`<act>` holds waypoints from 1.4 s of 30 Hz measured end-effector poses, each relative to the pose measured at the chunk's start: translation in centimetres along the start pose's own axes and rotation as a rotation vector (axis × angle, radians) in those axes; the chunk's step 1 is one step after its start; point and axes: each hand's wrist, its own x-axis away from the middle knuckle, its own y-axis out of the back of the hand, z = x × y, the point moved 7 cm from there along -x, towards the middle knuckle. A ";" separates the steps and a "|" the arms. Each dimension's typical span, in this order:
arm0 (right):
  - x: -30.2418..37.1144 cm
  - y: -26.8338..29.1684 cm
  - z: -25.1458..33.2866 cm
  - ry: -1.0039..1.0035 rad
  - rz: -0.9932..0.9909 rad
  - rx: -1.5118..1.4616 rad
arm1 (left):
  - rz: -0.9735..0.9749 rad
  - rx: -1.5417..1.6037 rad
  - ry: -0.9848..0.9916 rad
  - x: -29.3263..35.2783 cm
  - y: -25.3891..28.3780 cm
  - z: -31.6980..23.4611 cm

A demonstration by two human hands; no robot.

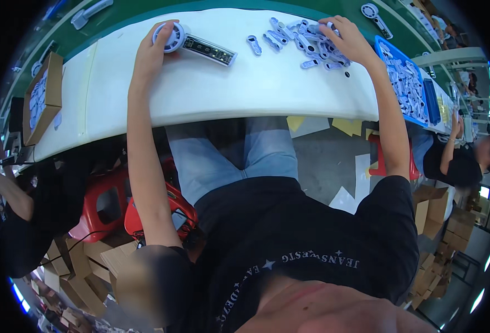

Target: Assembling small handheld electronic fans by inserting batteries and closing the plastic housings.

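Observation:
On the far left part of the white table, my left hand (pixel 153 51) is closed around the round head of a handheld fan. The fan (pixel 209 50) lies with its handle pointing right, and a strip of electronics shows along that handle. My right hand (pixel 349 40) reaches over a heap of small pale plastic parts (pixel 307 47) with dark slots. Its fingers are bent together at the heap's far side, pinching one small pale part. A single part (pixel 254 45) lies apart, left of the heap. A small dark round piece (pixel 347 74) sits nearer me.
A blue bin (pixel 425 105) full of similar pale parts stands right of my right arm. At the left end is a cardboard box (pixel 52 91) with pale parts. More fans (pixel 376 20) lie on the green surface beyond the table. Co-workers sit on both sides.

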 end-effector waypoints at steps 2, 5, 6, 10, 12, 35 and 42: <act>0.1 0.8 1.5 0.181 -0.107 0.018 | -0.002 -0.001 0.005 0.0 0.2 0.0; -0.8 1.0 1.1 0.049 -0.139 -0.315 | -0.008 -0.024 0.004 0.1 0.9 -0.2; -1.1 0.9 0.8 -0.017 -0.147 -0.482 | -0.020 -0.041 0.005 0.1 0.8 -0.3; -3.0 0.4 3.1 -0.200 0.060 -0.749 | -0.109 0.047 0.080 -0.8 0.5 -0.4; -4.0 -0.2 7.5 -0.103 0.062 -0.876 | -0.108 0.061 0.149 -1.8 0.1 -1.0; -6.9 -4.3 14.2 0.101 0.044 -0.515 | -0.306 -0.523 0.216 -0.2 -3.0 -2.6; -7.1 -4.3 12.8 -0.162 0.049 -1.151 | -0.172 -0.742 0.374 0.0 -4.7 -3.7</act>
